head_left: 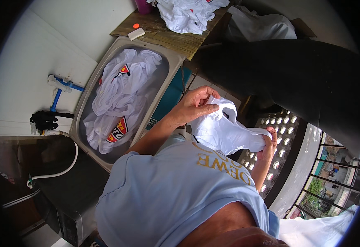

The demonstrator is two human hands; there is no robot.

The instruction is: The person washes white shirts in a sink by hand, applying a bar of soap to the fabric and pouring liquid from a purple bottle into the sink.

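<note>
2 hands on 1 white garment (233, 133), stretched between them, right of the sink (176, 68). Person's left hand (191, 108) pinches its upper-left end, thumb over cloth; right hand (267, 148) grasps the lower-right end. Long axis slants down rightward; neither hand nearer.

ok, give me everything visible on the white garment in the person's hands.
The white garment is thin-looking, smooth cloth, with soft folds and a curved opening along its upper edge; a small dark patch shows at that opening. It is spread between both hands: the left hand pinches one end, the right hand the other, and the middle sags. It is held in front of the chest, right of the sink. Whether it is wet can't be told.
</note>
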